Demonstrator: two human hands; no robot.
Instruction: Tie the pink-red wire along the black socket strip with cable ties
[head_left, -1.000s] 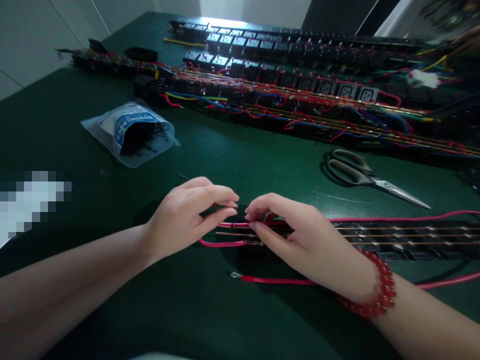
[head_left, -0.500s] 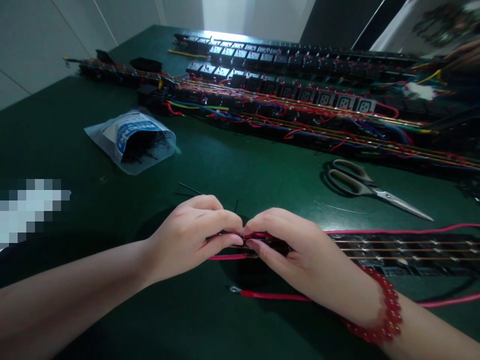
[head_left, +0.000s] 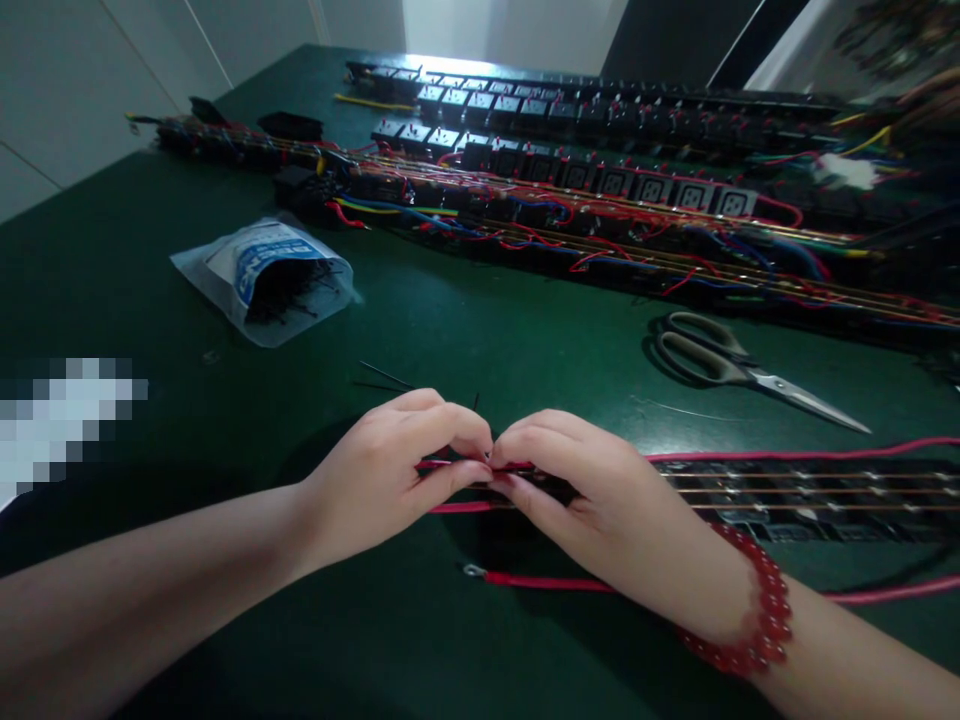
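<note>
In the head view, the left hand [head_left: 386, 470] and right hand [head_left: 600, 490] met at the left end of a black strip [head_left: 832, 525] on the near part of the table. Their thumbs and forefingers came close together around the upper red wire [head_left: 787, 453]; whether they were clamped on it or on something thin, I could not tell. The fingertips hid the contact, so a slip there could easily have gone unnoticed; a sideways tug on the wire might have bent the copper rods [head_left: 750, 491] or strained a joint. A thin black strand [head_left: 477, 402] stood up just beyond the left fingers and could have snagged.

The red wire looked smooth and glossy, running right along the strip's far edge. The rods lay roughly parallel, with shiny spots along them.
</note>
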